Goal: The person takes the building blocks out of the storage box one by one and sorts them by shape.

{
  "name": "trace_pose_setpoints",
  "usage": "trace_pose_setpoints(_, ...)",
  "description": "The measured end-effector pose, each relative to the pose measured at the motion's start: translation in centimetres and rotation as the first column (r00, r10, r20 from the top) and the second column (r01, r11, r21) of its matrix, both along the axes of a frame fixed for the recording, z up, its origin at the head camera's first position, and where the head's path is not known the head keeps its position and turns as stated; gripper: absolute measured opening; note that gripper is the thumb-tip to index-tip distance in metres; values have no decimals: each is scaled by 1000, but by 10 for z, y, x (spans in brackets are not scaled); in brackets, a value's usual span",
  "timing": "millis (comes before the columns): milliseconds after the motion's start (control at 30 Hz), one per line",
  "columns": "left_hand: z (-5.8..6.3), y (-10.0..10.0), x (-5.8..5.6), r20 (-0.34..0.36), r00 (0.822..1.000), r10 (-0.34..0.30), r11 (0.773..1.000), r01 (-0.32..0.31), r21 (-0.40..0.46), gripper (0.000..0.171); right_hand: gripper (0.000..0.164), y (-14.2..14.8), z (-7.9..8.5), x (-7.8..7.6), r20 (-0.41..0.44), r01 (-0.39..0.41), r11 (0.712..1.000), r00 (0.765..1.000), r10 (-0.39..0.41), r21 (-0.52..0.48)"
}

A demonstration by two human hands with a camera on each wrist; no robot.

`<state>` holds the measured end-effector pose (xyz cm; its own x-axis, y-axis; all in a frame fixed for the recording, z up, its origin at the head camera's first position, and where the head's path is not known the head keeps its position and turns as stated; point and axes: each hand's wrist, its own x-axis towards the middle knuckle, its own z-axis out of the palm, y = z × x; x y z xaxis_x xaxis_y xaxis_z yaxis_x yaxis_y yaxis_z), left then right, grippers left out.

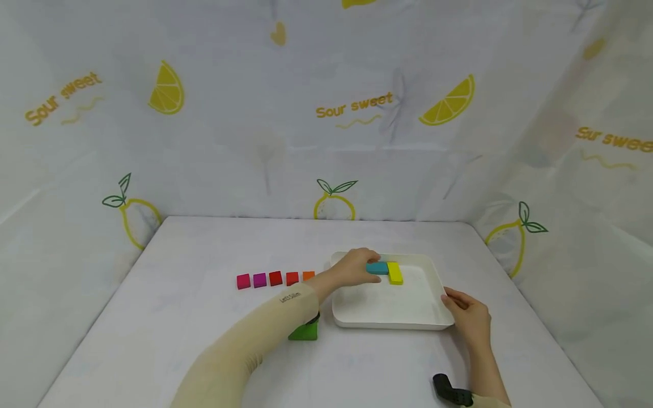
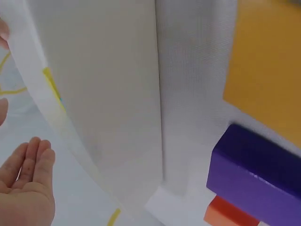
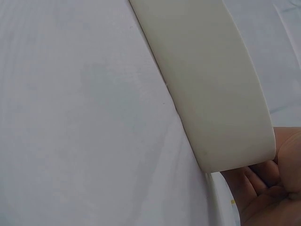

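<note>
My left hand (image 1: 359, 267) reaches over the white tray (image 1: 340, 315), thumb and fingertips spread on either side of a blue block (image 1: 378, 268). That block lies at the tray's far side, its right end against an upright yellow block (image 1: 395, 273). In the left wrist view, the left hand (image 2: 27, 186) has straight fingers with a gap to the thumb. At the tray's right wall my right hand (image 1: 470, 317) grips the edge, thumb at the rim. The right wrist view shows the right hand's fingers (image 3: 263, 181) curled behind the tray corner.
Left of the tray runs a row of small blocks, from a pink block (image 1: 243, 281) to an orange block (image 1: 308, 275). A green block (image 1: 304, 332) sits under the left forearm. The left wrist view shows a purple block (image 2: 254, 176) and a yellow-orange block (image 2: 268, 66) beside the tray.
</note>
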<state>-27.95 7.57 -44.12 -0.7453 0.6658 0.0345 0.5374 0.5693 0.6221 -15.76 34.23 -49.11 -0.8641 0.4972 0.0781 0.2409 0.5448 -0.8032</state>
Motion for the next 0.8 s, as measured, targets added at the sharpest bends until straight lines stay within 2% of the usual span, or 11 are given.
trace_pose_setpoints(233,-8,5,-11,44,999,13,997,-16,72,55,37,0,2,-1,-6,-8,1000,1000,8,5)
trace_pose_setpoints(467,-9,7,-17,40,999,-11,999,10,38,55,37,-3,2,-1,7,-22,1000,1000,22,-10)
trace_pose_setpoints(600,-13,7,-20,63,998,-21,999,19,33,54,37,-2,2,0,22,-28,1000,999,28,11)
trace_pose_setpoints(800,-20,10,-24,51,998,-29,999,28,30,49,38,1,2,2,10,-28,999,1000,27,25)
